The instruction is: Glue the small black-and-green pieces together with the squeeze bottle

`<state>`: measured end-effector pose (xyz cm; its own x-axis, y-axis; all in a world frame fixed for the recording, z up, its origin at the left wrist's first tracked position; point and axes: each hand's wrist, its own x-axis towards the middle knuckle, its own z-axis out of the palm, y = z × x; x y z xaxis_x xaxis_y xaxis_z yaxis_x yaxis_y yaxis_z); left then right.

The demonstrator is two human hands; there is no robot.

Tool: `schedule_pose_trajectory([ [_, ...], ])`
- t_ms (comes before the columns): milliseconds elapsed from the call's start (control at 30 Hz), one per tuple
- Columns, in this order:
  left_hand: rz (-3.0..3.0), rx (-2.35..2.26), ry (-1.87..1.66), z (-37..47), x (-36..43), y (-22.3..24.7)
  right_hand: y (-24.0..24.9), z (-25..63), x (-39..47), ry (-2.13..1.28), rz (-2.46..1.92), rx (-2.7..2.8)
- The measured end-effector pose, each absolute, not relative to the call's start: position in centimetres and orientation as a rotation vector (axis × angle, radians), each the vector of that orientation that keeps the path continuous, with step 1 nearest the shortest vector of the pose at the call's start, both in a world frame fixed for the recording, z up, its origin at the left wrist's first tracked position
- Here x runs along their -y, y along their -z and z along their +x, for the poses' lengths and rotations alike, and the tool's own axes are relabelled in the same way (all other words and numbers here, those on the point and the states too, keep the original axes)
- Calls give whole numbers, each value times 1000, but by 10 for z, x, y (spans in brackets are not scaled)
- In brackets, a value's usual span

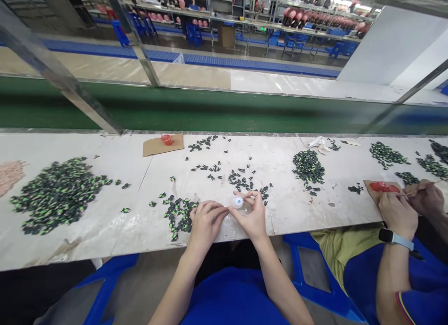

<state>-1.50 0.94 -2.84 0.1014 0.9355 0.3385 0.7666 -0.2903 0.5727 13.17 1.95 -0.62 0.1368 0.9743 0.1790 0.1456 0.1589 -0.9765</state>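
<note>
My left hand (pixel 207 218) is closed in a pinch above the table's near edge; the piece at its fingertips is too small to make out. Close to its right, my right hand (pixel 254 216) curls round a small white round bottle or cap with a blue centre (pixel 238 201), its thumb reaching toward the left fingertips. Beside my left hand lies a pile of small black-and-green pieces (pixel 179 213). Small dark pieces (pixel 240 179) are scattered on the table just beyond my right hand.
On the white table (pixel 266 152), a large black-green pile (pixel 61 194) lies left, another pile (pixel 308 166) right. A red cup (pixel 167 139) stands on cardboard (pixel 150 147). A co-worker's hands (pixel 399 213) work at right. Behind runs a green belt (pixel 210 108).
</note>
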Motion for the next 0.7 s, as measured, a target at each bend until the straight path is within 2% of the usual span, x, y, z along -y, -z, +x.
schedule_pose_trajectory([
  [200,2170,-1700,-958,-18,-11,34,2,142,-16,-861,-1339,1402],
  [300,2165,-1697,-962,-18,-12,36,-4,167,-17,-667,-1417,1339],
  [467,2151,-1707,-954,-18,-12,37,3,211,-44,-245,-1871,1242],
  [700,2136,-1744,-1023,-18,-4,35,23,218,-62,-161,-1909,1343],
])
